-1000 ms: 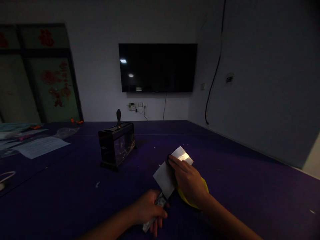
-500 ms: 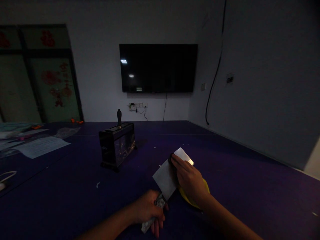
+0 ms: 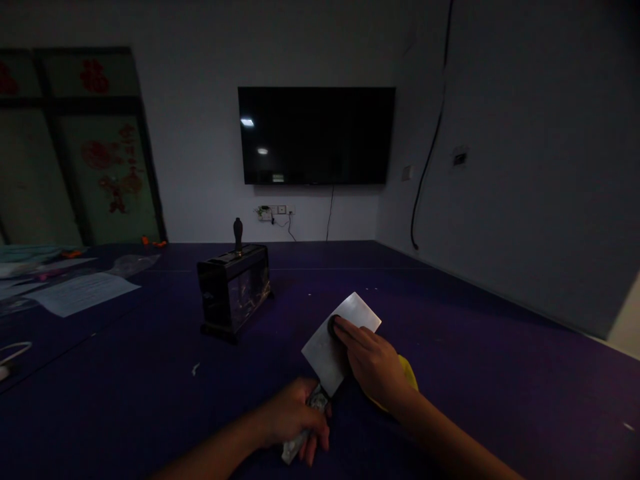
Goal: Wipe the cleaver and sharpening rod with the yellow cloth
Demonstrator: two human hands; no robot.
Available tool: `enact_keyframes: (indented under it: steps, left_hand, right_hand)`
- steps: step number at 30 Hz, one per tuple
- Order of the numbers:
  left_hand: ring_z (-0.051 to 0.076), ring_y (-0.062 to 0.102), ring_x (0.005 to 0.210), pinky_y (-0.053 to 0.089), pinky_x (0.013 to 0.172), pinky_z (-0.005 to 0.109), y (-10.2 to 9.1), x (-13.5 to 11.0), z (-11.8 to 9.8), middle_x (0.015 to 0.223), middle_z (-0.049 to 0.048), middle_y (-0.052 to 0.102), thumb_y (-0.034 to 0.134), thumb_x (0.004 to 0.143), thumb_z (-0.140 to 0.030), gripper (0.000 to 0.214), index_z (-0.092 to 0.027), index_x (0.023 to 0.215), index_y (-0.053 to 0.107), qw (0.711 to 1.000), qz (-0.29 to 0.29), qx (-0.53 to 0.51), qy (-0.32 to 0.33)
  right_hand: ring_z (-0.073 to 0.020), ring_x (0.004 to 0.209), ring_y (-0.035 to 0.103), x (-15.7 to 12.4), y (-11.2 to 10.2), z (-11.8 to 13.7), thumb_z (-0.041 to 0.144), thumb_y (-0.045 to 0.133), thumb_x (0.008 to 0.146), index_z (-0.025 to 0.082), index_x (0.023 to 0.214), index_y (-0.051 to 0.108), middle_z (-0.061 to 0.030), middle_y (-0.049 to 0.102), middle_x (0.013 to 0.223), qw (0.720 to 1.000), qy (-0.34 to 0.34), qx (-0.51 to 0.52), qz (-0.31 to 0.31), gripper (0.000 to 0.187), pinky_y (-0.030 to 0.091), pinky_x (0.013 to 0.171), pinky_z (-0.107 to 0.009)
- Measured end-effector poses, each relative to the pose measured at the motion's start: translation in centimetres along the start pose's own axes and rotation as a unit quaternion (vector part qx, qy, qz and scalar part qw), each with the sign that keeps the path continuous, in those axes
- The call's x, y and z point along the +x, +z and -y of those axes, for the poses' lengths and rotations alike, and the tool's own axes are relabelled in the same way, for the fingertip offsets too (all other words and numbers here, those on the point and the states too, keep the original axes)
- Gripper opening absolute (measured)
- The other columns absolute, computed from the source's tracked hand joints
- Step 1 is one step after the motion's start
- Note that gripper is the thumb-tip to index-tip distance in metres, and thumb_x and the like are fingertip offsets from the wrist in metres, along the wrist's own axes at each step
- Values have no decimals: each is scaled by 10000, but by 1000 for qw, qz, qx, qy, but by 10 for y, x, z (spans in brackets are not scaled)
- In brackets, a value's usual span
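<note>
My left hand (image 3: 300, 417) is closed around the grey-white wrapped handle (image 3: 296, 448) of a cleaver. Its broad, shiny blade (image 3: 319, 350) points away and to the right, low over the purple surface. On the blade's upper face lies my right hand (image 3: 376, 363), fingers together, pressing a small dark rounded piece (image 3: 333, 324) whose kind I cannot make out. Something yellow (image 3: 409, 373) shows behind my right wrist, mostly hidden by it. Further off to the left stands a black knife block (image 3: 233, 290) with one dark handle (image 3: 239, 233) sticking up out of it.
A purple tabletop (image 3: 125, 393) stretches toward the wall. Papers (image 3: 85, 293) and crumpled clear plastic (image 3: 133, 265) lie at the left. A white cable loop (image 3: 17, 348) is at the left edge. A television (image 3: 317, 137) hangs on the wall, and a black cable (image 3: 427, 167) dangles right of it.
My right hand has slid slightly left with the dark piece, baring more of the blade's far end. The blade has shifted a little left; my left hand keeps its grip.
</note>
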State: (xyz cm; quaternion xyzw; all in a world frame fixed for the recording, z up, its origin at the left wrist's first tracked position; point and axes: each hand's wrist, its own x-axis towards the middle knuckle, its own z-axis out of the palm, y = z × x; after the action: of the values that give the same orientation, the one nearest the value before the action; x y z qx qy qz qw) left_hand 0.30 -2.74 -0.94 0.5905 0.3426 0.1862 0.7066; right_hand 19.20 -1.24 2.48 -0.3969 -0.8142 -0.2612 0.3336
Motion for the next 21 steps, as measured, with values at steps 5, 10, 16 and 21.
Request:
enact_keyframes:
  steps: [5,10,16,21]
  left_hand:
    - [92,464,304,315,315,161,0,0,0,490,-36,569,591,539,-205,302,-156,796,440,1000,14,-6,3]
    - [85,456,304,316,326,162,0,1,2,499,-38,568,617,554,-230,320,-157,810,439,1000,8,-6,5]
    - [89,457,308,322,313,172,0,-1,-2,488,-39,556,634,542,-250,315,-154,782,453,1000,12,3,6]
    - [86,448,298,327,302,171,0,-2,-6,482,-38,553,628,547,-229,279,-148,760,467,999,30,14,2]
  right_hand:
    - [-171,877,601,-1,0,0,76,313,835,155,1160,555,-66,549,1218,1000,-2,0,4,413,517,764,-296]
    - [-175,879,603,-1,0,-1,69,317,827,151,1159,554,-67,553,1214,1000,5,-9,16,416,519,769,-309]
    - [-176,878,601,-1,0,-1,66,332,817,166,1153,560,-59,557,1209,1000,16,-11,16,418,519,766,-314]
    - [-176,869,605,0,0,-6,71,344,814,177,1129,579,-58,558,1208,999,36,-21,-8,406,519,751,-307]
